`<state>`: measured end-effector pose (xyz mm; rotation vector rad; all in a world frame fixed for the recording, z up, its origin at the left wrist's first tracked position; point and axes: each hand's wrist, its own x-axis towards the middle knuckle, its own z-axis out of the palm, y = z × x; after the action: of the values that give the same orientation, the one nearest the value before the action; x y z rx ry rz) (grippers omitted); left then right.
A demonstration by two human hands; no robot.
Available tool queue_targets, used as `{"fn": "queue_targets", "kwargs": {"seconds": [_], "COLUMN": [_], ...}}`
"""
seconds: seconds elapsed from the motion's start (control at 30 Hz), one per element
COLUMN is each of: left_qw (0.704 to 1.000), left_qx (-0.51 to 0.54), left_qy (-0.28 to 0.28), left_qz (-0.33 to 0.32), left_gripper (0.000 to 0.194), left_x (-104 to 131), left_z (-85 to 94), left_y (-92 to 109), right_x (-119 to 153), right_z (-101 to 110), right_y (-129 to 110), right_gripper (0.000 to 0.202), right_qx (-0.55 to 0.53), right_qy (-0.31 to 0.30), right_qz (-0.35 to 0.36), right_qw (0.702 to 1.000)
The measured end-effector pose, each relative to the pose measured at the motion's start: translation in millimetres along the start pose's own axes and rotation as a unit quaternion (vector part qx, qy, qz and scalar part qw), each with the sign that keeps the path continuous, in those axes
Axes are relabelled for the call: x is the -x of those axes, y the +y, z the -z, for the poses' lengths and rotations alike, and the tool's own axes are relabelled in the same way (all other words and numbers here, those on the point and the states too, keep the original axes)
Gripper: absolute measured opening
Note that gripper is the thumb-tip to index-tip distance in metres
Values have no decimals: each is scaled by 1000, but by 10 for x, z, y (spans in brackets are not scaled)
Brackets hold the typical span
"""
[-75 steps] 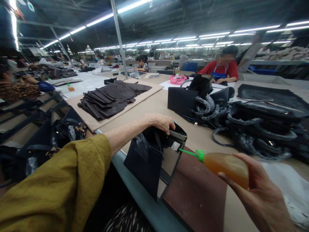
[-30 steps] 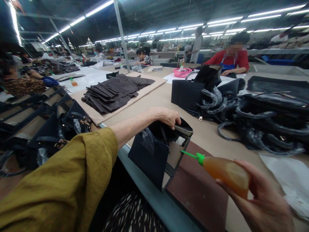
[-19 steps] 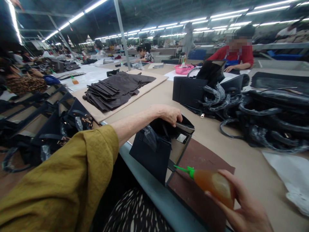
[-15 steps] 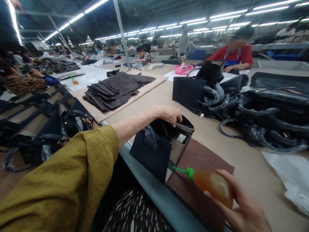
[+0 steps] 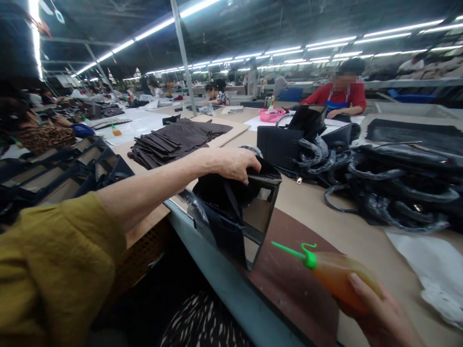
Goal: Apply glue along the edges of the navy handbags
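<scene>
The left hand [image 5: 237,165] reaches out over the bench [image 5: 325,212] and grips the top edge of a black bag [image 5: 231,207]. Its fingers are curled over the rim, and the bag stands open at the near edge of the bench, tipped a little. A bit of clear plastic hangs at the bag's left side.

The right hand [image 5: 376,313] is low on the right and is closed around a squeeze bottle [image 5: 340,277] full of orange-brown stuff. The bottle has a green tip [image 5: 289,250] that points left toward the bag but does not touch it. Under the bottle lies a dark brown mat [image 5: 289,284] on the bench.

Farther back on the left sits a stack of dark brown pieces [image 5: 173,140] on a flat board. On the right there is a big heap of black bags [image 5: 379,178] with handles wrapped in plastic. A white sheet [image 5: 430,260] lies near on the right. A person in a red top [image 5: 340,96] sits at the far side, next to a pink basket [image 5: 271,114].
</scene>
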<state>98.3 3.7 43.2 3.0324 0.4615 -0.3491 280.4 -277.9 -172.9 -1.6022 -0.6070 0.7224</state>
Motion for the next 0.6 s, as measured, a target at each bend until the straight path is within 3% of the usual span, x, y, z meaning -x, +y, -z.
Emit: {"fn": "queue_targets", "kwargs": {"seconds": [0.07, 0.2, 0.3, 0.47, 0.6], "left_qw": [999, 995, 993, 995, 994], "left_qx": [-17, -66, -82, -71, -66], "left_qy": [31, 69, 83, 58, 72], "left_qz": [7, 25, 19, 25, 39], "left_gripper": [25, 24, 19, 16, 16], "left_x": [85, 127, 57, -90, -49], "left_z": [107, 124, -122, -725, -935], "left_y": [29, 139, 262, 378, 349], "right_x": [-20, -157, -292, -405, -459], "right_z": [-4, -14, -36, -181, -272], "right_y": [-29, -85, -114, -186, -117], "right_gripper": [58, 62, 68, 79, 76], "right_qx": [-65, -28, 49, 121, 133], "right_qy": [3, 27, 56, 74, 58], "right_qz": [-56, -21, -3, 12, 36], "right_qw": [996, 999, 997, 990, 989]}}
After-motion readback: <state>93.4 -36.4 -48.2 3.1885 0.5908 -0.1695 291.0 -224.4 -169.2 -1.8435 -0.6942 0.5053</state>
